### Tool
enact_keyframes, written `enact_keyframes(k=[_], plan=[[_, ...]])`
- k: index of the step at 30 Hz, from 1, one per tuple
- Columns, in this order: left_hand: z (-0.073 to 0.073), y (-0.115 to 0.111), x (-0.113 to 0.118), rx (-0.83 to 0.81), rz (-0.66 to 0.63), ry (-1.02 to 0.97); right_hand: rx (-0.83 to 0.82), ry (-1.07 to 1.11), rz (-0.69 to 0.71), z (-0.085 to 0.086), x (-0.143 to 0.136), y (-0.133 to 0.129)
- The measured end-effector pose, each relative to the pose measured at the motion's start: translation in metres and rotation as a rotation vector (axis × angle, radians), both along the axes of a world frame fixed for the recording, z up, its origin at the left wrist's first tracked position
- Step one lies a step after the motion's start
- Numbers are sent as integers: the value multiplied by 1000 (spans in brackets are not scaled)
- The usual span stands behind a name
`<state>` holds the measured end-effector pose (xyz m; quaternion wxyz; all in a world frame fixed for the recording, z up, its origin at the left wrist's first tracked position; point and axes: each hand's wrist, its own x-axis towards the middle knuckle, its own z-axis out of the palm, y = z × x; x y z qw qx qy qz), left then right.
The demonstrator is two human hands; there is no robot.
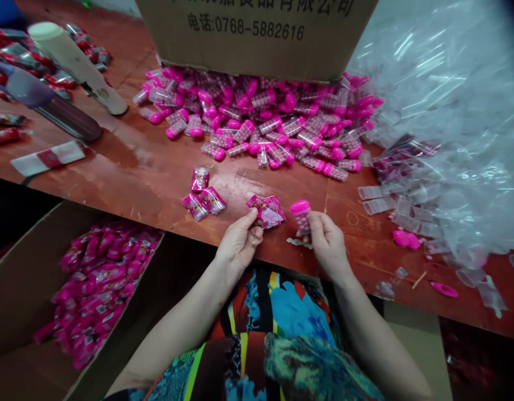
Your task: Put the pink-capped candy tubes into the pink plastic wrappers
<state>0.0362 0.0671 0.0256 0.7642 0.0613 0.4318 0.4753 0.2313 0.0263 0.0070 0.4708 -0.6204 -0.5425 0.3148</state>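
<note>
Two bare hands work at the near edge of the reddish-brown wooden surface [127,161], each holding one thing: the left grip [239,240] pinches one shiny pink printed plastic sleeve [270,211], and the right grip [330,245] closes around one small clear plastic bottle with a pink cap and pink beads inside [302,221]. Three small pink-and-clear printed packets [200,179] lie in a loose cluster left of the hands, one farther and two nearer. Beyond them spreads a heap of pink-capped bottles [277,125], too many to count, before one brown cardboard carton with black lettering [248,47]. One cardboard box [18,278] at near left contains uncountable pink wrapped pieces [108,278]; two tubular containers [79,67] stand at far left, and one pink oval piece [444,289] lies at right. The held bottle points its cap toward the far side, tipped slightly left, its long axis running roughly near to far. The sleeve stretches mainly left to right, its free end toward the bottle but apart from it. The bottle sits at the left side of the right grip, cap clear of the fingers; the sleeve extends rightward from the left thumb, just above the surface or touching it, I cannot tell which.
</note>
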Motion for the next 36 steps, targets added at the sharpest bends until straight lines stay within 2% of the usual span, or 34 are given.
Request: enact_keyframes(k=[3, 6, 10, 18, 21, 25, 27, 29, 33, 36], plan=[[0, -2, 4, 23, 34, 13, -63, 199, 39, 6, -32, -15], [-1, -4, 7, 55, 17, 17, -99, 254, 29, 1, -50, -21], [-5, -7, 8, 114, -19, 30, -123, 277, 20, -9, -54, -24], [-7, -10, 6, 238, -171, 68, -128, 334, 32, -13, -57, -23], [-5, -11, 4, 249, -241, 72, -79, 275, 52, -16, -55, -25], [-4, -13, 3, 266, -309, 44, 12, 1, 66, -12, -51, -29], [-5, -14, 2, 279, -349, 18, 27, -41, 69, -8, -52, -29], [-7, -13, 0, 292, -377, -6, -7, 78, 74, -5, -55, -29], [-11, -13, -5, 307, -390, 7, -173, 426, 91, -5, -63, -25], [-12, -15, -8, 309, -404, 31, -180, 438, 87, -8, -65, -24]])
